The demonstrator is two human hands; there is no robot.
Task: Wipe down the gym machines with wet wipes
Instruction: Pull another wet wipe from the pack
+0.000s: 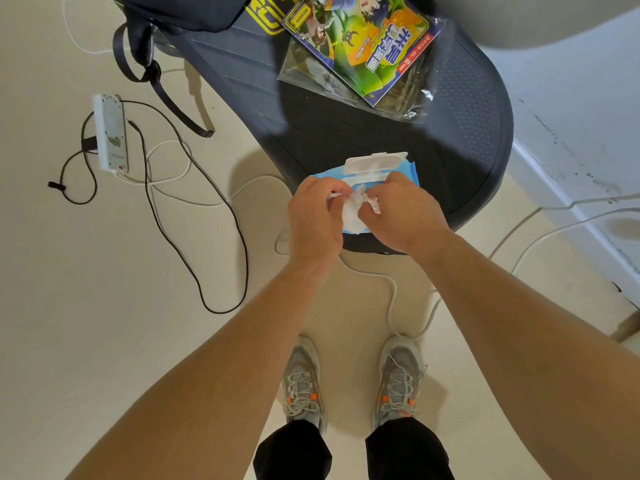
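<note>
**At the near end of a dark machine: both hands on a wet wipe**

On the rounded near end of the dark machine deck [467, 116] lies a blue wipe pack [413, 175] with its white lid [375, 162] flipped open. Above the opening, the left hand [313, 220] and right hand [398, 213] each pinch a crumpled white wipe [353, 209] with curled fingers, the wipe bunched between them.

Surroundings: farther along the deck, a bright comic book [360, 43] rests on a clear plastic bag [412, 105]. A dark backpack [180, 12] sits at the deck's far left edge, with its strap [138, 53] hanging over the side. To the left, a white power strip [110, 133] lies on the floor [104, 306], with a black cable [194, 265] looping away from it. A white cable [391, 299] runs past the grey shoes [303, 382].

Surface and room: pale, smooth floor. At right is a white wall [588, 98], marked and scuffed above its skirting [568, 188].

Hidden or unclear: the hands cover most of the pack, and its print cannot be read. The fingertips lie largely behind the knuckles and the wipe. The backpack and the far end of the deck are cut off at the top edge, so the kind of machine cannot be told.
</note>
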